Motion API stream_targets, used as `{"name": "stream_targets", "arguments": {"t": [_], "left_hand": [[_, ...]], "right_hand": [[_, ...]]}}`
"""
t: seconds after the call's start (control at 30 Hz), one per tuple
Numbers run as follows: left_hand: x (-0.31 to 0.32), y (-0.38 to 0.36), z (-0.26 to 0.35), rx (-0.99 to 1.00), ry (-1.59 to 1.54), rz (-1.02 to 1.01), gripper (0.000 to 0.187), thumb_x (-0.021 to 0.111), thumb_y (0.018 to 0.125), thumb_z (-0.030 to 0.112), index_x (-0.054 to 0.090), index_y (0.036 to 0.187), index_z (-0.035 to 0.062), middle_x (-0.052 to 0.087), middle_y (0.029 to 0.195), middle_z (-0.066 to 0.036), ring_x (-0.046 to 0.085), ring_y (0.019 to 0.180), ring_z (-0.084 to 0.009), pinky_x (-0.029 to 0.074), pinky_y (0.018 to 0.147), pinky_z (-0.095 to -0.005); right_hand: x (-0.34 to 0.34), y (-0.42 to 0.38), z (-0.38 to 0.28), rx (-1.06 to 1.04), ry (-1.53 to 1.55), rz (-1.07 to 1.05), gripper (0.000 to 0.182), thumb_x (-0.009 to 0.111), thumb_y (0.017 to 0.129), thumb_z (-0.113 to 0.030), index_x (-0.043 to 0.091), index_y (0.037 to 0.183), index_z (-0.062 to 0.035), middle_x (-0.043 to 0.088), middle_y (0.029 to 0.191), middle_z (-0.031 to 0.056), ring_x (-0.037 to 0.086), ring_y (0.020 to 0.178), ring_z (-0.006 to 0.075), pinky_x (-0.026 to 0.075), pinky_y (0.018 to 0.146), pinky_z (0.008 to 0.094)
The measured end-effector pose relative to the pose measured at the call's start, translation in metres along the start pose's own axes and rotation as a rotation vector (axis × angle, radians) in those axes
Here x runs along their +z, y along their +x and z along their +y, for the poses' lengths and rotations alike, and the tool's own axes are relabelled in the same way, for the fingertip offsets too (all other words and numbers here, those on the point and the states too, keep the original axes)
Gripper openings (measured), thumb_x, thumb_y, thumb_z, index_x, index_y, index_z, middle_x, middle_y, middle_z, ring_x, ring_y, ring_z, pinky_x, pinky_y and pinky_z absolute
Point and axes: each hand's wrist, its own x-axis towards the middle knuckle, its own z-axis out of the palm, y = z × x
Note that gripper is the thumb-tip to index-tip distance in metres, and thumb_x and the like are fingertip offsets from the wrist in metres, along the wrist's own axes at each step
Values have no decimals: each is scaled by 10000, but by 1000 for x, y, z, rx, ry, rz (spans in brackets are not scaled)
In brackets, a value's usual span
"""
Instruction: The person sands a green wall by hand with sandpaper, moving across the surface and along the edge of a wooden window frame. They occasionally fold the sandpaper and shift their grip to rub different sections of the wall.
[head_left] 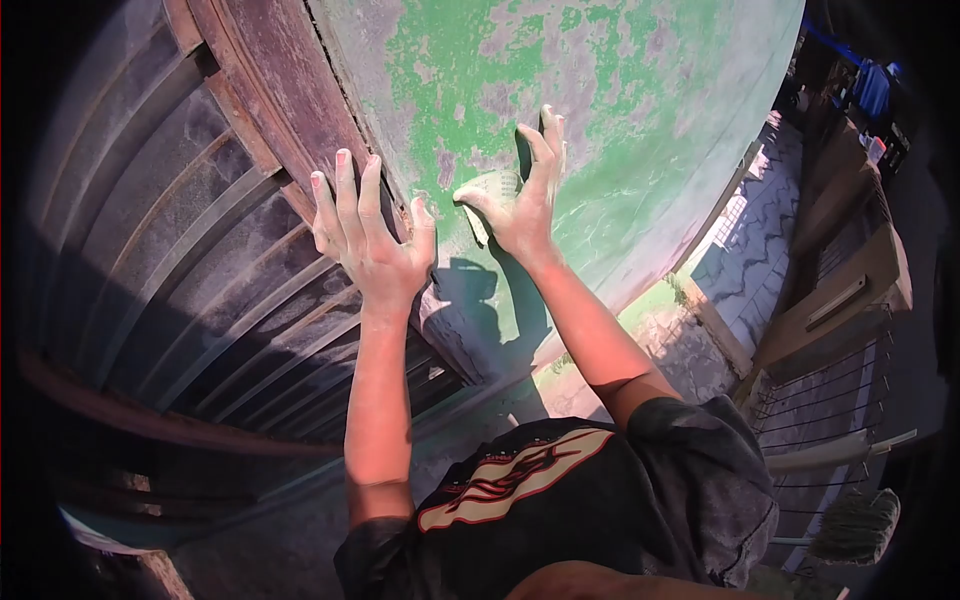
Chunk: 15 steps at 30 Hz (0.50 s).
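My right hand [530, 200], coated in pale dust, is up against a green wall [620, 130] with worn, peeling paint. Between its thumb and palm is a folded piece of sandpaper [497, 183], pale with printing on its back; part of it sticks out below the thumb. The fingers reach upward along the wall. My left hand [370, 235] is open and dusty too, fingers spread and back towards me. It overlaps the weathered brown wooden frame [265, 70] beside the wall and appears to hold nothing.
Left of the frame are slatted wooden bars [190, 270]. A paved strip [745, 255] runs along the right, by wooden panels [840, 290] and wire mesh [820, 410]. A brush head [857, 527] is at lower right. Blue cloth [872, 90] hangs at upper right.
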Motion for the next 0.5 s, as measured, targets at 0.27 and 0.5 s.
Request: {"name": "stream_targets", "arguments": {"t": [0.27,0.5], "left_hand": [[-7,52,-19,8,78,71,753,731,877,372,513,1568,170,417,1686,-148,356,1570,-322,175,1216,-498],[-2,46,-24,30,91,96,607,643,919,369,611,1504,211,451,1664,-177,420,1537,-288,162,1234,-463]], "right_hand": [[8,83,-30,-92,-23,33,1052,933,689,-590,460,1487,-92,280,1707,218,205,1598,456,131,1247,682],[16,12,-16,-71,17,-2,1073,904,695,-647,447,1493,-93,307,1686,264,224,1586,491,137,1230,702]]}}
